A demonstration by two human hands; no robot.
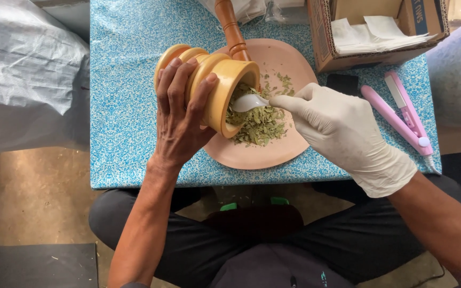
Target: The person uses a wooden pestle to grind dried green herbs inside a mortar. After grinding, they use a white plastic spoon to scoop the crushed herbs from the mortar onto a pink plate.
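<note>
- a seated person tips a yellow wooden mortar (217,88) on its side over a pink plate (273,152) on a desk (124,112) covered in blue speckled cloth.
- the bare left hand (180,114) is wrapped around the mortar's body, fingers spread over its ridges, holding its mouth down toward the plate.
- the gloved right hand (342,130) pinches a white spoon (249,101), whose bowl sits at the mortar's mouth among dried green leaves (260,122).
- the leaves lie partly inside the mortar and partly heaped on the plate just below it.
- a wooden pestle (231,29) rests with its end at the plate's far rim, beside the mortar.
- risk, as a judgement: the leaf heap sits close to the plate's near edge, so a hard scrape could push flakes onto the cloth or the floor; the tilted mortar is held by one hand only, and a slipped grip could roll it onto the plate.
- an open brown cardboard box (324,50) stands at the desk's far right, holding flat white paper sachets (372,33); a blue panel shows on one flap.
- a pink hand sealer (404,114) lies to the right of the plate.
- a white sack (25,48) bulks at the left, off the desk.
</note>
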